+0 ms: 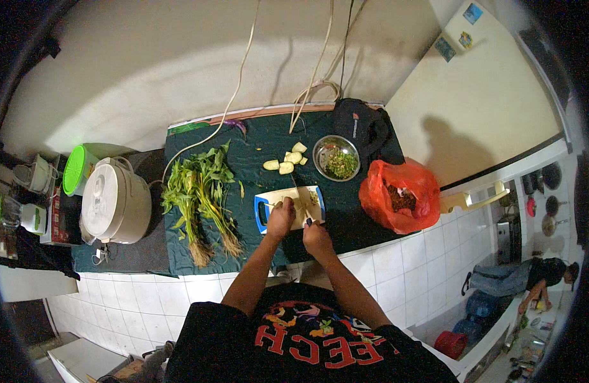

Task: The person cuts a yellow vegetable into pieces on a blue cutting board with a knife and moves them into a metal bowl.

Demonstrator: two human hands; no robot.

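Note:
On a dark green cloth stands a white cutting board with blue ends [322,197]. My left hand [281,215] is closed over the board, holding a pale stalk-like vegetable piece that pokes out to its left. My right hand [317,236] grips the dark handle of a knife [308,213], whose blade points up the board beside my left fingers. Small chopped bits [314,197] lie at the board's right end. Beyond the board are several pale peeled vegetable chunks [286,167]. A steel bowl [317,160] of chopped green and red pieces stands behind it to the right.
Bundles of rooted leafy greens [198,191] and a rice cooker [110,203] are left. A red plastic bag [424,191] and black bag [359,124] are right. A purple vegetable [237,125] lies behind; cables [242,76] hang there. Another person [546,280] leans over a far-right counter.

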